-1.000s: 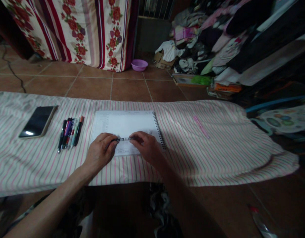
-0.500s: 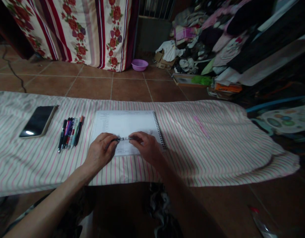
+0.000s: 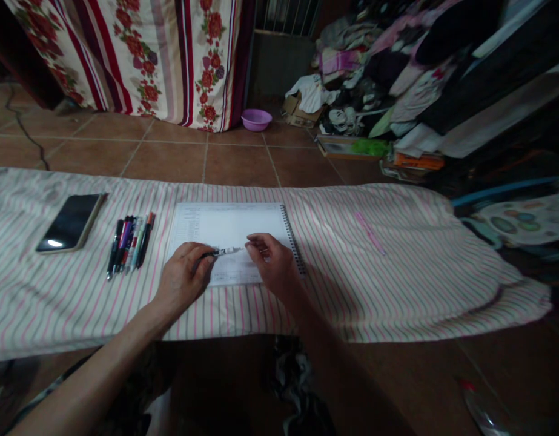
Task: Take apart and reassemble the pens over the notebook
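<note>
My left hand (image 3: pixel 183 281) is closed around a pen (image 3: pixel 227 251), which lies level over the lower part of a white spiral notebook (image 3: pixel 229 221). The pen's bare tip points right. My right hand (image 3: pixel 272 266) hovers just right of the tip, a small gap apart, with fingers pinched on what looks like the pen's cap. The notebook lies open on a pink-striped cloth (image 3: pixel 374 278).
A row of several pens (image 3: pixel 129 242) and a dark phone (image 3: pixel 70 222) lie left of the notebook. A pink pen (image 3: pixel 369 233) rests on the cloth to the right. On the tiled floor beyond are a purple bowl (image 3: pixel 255 119), a flowered curtain (image 3: pixel 170 60) and piled clothes (image 3: pixel 374 72).
Both hands held the pen together before. My right hand has now drawn off to the right, leaving the pen's tip bare in my left hand.
</note>
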`<state>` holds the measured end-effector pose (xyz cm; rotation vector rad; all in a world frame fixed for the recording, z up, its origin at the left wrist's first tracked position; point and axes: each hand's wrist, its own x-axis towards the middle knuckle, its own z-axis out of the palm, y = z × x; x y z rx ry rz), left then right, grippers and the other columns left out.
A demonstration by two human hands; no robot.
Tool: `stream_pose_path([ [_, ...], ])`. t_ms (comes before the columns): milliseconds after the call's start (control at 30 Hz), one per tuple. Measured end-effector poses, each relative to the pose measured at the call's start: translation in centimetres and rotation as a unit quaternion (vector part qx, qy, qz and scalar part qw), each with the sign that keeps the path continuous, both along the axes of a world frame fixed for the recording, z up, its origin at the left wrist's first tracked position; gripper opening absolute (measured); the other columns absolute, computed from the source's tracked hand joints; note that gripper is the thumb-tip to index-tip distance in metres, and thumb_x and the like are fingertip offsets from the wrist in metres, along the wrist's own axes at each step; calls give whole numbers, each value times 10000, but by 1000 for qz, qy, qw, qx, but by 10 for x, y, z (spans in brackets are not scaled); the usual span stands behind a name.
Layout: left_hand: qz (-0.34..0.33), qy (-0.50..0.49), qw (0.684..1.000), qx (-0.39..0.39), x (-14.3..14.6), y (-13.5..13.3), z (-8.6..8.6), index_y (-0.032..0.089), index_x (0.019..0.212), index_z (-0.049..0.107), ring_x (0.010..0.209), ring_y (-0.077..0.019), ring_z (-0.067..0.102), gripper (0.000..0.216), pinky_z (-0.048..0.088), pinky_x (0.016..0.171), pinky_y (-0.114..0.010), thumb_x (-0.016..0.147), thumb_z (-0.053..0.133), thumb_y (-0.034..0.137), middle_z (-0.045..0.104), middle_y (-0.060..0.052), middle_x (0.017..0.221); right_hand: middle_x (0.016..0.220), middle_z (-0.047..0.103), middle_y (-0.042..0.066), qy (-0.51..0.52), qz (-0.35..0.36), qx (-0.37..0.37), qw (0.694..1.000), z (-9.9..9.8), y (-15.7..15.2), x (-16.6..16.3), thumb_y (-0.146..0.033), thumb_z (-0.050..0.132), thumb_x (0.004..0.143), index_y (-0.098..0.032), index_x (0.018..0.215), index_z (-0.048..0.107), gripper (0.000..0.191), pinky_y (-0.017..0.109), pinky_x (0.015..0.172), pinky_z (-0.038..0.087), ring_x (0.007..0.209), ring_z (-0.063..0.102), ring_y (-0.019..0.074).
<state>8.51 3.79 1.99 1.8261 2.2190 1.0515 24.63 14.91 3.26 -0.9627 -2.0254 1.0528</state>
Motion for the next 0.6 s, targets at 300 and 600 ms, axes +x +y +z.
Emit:
stream_pose_path([
  [300, -10, 2, 999, 36, 3, 4, -4, 167, 936, 609, 876, -205, 576, 204, 489, 783, -364, 877, 443, 270, 637, -70, 894, 947, 676, 62, 67, 67, -160, 983, -15, -4, -9, -276, 660, 687, -190, 1012, 586, 345, 280, 644, 544, 752, 662, 158],
  [600, -18, 2, 999, 47, 8, 7, -3, 182, 1096, 535, 1003, -219, 535, 271, 465, 873, -398, 841, 505, 268, 580, -89, 1059, 622, 674, 2, 61, 43, -154, 985, -9, -6, -13, -264, 583, 743, -179, 859, 602, 145, 240, 566, 525, 560, 641, 125],
])
